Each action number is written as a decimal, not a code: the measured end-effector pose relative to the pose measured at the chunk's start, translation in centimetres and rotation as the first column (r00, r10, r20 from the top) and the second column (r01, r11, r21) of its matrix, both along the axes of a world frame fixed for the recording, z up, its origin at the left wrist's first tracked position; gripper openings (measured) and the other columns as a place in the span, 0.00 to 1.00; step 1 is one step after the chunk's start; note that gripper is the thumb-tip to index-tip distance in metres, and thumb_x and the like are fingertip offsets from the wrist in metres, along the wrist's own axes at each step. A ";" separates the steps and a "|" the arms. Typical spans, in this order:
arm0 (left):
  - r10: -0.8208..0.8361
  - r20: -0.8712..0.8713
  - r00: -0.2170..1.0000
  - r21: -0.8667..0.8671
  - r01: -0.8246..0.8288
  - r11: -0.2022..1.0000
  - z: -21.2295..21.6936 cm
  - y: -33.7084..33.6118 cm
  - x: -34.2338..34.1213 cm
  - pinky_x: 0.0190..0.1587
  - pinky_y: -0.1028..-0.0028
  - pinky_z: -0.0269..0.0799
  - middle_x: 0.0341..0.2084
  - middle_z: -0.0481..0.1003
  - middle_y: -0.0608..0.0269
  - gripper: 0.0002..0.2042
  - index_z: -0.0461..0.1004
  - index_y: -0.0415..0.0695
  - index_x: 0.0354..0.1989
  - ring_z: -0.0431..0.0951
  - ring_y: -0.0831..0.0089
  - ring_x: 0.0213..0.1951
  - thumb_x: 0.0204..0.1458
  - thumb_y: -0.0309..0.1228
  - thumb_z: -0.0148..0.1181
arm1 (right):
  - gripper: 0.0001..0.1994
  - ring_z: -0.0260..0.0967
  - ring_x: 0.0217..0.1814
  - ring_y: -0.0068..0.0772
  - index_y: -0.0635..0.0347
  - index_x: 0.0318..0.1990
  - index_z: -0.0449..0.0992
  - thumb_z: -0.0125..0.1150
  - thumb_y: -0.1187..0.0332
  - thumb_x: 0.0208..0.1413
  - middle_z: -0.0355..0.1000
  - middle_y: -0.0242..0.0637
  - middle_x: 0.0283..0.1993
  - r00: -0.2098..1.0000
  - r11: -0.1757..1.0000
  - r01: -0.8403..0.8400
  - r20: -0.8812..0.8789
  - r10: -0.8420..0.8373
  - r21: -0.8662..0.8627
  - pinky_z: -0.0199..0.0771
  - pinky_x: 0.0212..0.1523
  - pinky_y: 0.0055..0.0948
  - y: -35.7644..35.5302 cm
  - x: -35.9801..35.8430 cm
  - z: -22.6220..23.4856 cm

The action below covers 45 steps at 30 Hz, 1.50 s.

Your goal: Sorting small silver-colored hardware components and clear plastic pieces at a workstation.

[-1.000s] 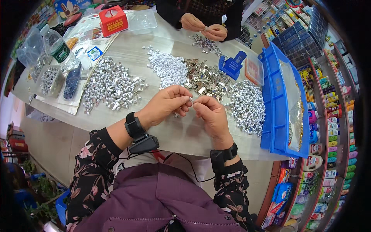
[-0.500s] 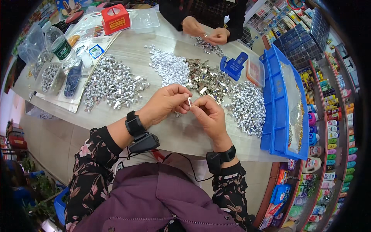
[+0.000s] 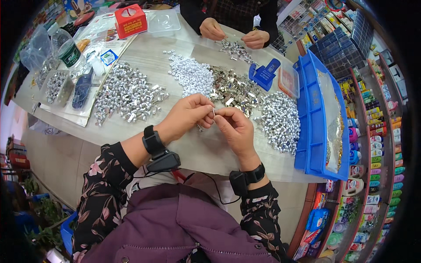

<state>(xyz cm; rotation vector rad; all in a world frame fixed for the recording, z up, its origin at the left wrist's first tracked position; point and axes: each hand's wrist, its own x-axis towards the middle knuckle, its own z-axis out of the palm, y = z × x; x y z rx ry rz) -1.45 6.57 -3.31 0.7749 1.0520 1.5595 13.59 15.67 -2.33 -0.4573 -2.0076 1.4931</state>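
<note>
The small metal piece (image 3: 213, 112) pinched between both hands is mostly hidden by fingertips (too small to identify).

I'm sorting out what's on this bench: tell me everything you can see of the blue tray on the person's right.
The blue tray is a long, shallow rectangular bin that looks like plastic, with raised walls. It lies flat along the right edge of the pale table, its near end overhanging slightly. Inside lies a clear bag of small yellowish bits. A pile of silvery parts lies against its left wall. No hand touches it.
</note>
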 end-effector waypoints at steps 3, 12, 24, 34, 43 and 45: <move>-0.035 0.253 0.967 -0.065 0.053 0.996 0.0 0.0 -0.2 0.29 0.81 0.72 0.26 0.72 0.64 0.06 0.67 0.37 0.38 0.73 0.80 0.27 0.54 0.26 0.50 | 0.06 0.67 0.37 0.18 0.65 0.38 0.72 0.56 0.76 0.53 0.70 0.32 0.37 0.999 0.996 -0.038 -0.037 0.035 -0.076 0.66 0.39 0.17 0.2 0.0 -0.4; 0.064 -0.109 0.992 0.007 -0.064 0.998 -0.5 -0.1 0.7 0.29 0.81 0.72 0.26 0.72 0.63 0.05 0.67 0.38 0.37 0.74 0.80 0.27 0.55 0.26 0.48 | 0.05 0.67 0.33 0.16 0.64 0.36 0.74 0.58 0.74 0.51 0.70 0.29 0.31 0.999 0.991 -0.011 -0.040 0.005 -0.131 0.67 0.33 0.15 0.1 -0.4 -1.3; 0.136 -0.615 0.777 0.116 -0.082 0.990 -0.4 -0.3 1.3 0.26 0.82 0.68 0.24 0.71 0.65 0.07 0.63 0.37 0.39 0.70 0.83 0.23 0.55 0.27 0.50 | 0.07 0.68 0.33 0.17 0.65 0.38 0.72 0.57 0.72 0.52 0.70 0.31 0.31 0.997 0.989 -0.062 0.033 0.067 -0.138 0.68 0.34 0.17 0.9 -0.2 -1.2; 0.038 -0.574 0.818 -0.036 -0.072 0.997 0.9 0.2 1.1 0.25 0.75 0.67 0.24 0.72 0.62 0.06 0.68 0.41 0.35 0.72 0.75 0.23 0.53 0.30 0.52 | 0.04 0.63 0.30 0.12 0.63 0.34 0.71 0.57 0.72 0.52 0.69 0.26 0.30 0.986 0.971 -0.035 0.149 0.073 -0.238 0.63 0.29 0.13 1.2 1.1 -0.4; 0.195 -0.948 0.250 0.190 -0.045 0.981 -0.7 0.3 -0.1 0.33 0.66 0.68 0.27 0.68 0.59 0.06 0.75 0.48 0.32 0.72 0.59 0.32 0.46 0.29 0.54 | 0.10 0.63 0.28 0.14 0.64 0.40 0.74 0.58 0.72 0.50 0.69 0.26 0.28 0.962 0.999 -0.035 0.271 0.028 0.020 0.64 0.28 0.17 1.5 2.5 -0.4; 0.187 -0.954 0.235 0.184 -0.033 0.982 -0.6 0.3 0.1 0.32 0.67 0.68 0.26 0.68 0.60 0.06 0.75 0.47 0.32 0.72 0.61 0.31 0.46 0.30 0.55 | 0.11 0.64 0.28 0.16 0.64 0.40 0.74 0.59 0.72 0.49 0.69 0.27 0.28 0.954 0.996 0.029 0.296 -0.053 0.086 0.65 0.29 0.18 2.6 2.8 0.1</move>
